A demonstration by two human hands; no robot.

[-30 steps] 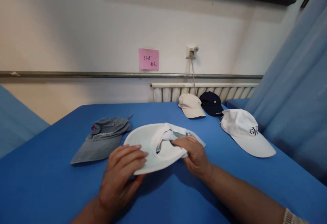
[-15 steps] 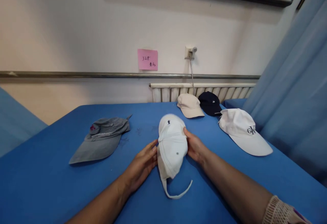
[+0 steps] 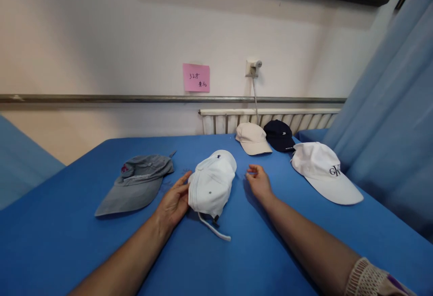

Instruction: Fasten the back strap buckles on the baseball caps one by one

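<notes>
My left hand (image 3: 174, 202) grips the left edge of a pale white baseball cap (image 3: 213, 183), its fingers partly hidden at the cap's rim. The cap lies tilted, brim pointing away from me, with a small dark emblem at the front. Its loose strap (image 3: 213, 230) and a dark buckle trail toward me. To the right, my right hand (image 3: 260, 183) is apart from the cap, fingers loosely bent and holding nothing. A grey cap (image 3: 142, 181) with a reddish patch rests left of my left hand.
On the blue-covered table (image 3: 203, 269), a beige cap (image 3: 253, 139) and a navy cap (image 3: 279, 136) sit at the back. A white lettered cap (image 3: 323, 170) lies on the right. Behind are a radiator (image 3: 219, 124) and wall rail (image 3: 135, 99); a blue curtain (image 3: 389, 107) hangs at right.
The white cap has turned and shifted left with my left hand; its brim now points to the far right. My right hand has let go of the cap.
</notes>
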